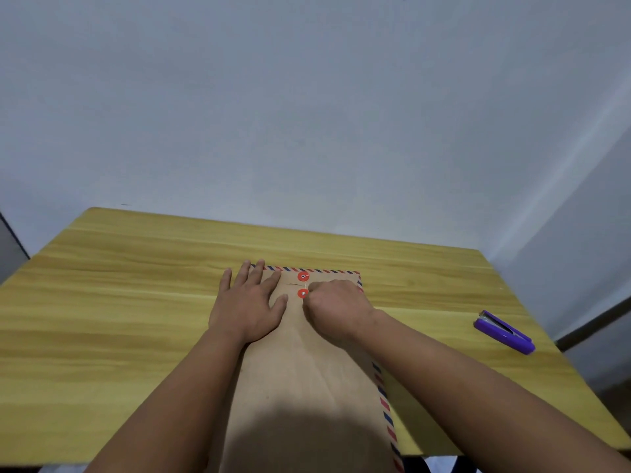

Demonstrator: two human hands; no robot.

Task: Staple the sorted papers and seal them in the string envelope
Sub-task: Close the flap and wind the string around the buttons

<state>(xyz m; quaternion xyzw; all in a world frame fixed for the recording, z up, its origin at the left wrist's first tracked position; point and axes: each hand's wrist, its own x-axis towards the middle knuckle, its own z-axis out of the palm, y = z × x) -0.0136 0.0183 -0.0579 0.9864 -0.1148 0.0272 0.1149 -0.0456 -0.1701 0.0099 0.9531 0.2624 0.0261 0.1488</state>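
step: as envelope [307, 363] is pinned flat by spread left hand [251, 302], string is being wound at red discs [303, 285]
right hand [336, 305] grip: clenched, string presumed pinched
next: string kept taut
stapler [504, 331]: aside on surface [119, 302]

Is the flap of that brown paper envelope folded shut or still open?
Folded shut: the brown paper envelope lies flat, its flap down so both red discs sit close together. Whether the string is wound cannot be told.

Kraft envelope [300, 370] on table [102, 302], left hand [247, 305] flat, right hand [336, 307] pinching by buttons [303, 285] (red), stapler [503, 332] apart
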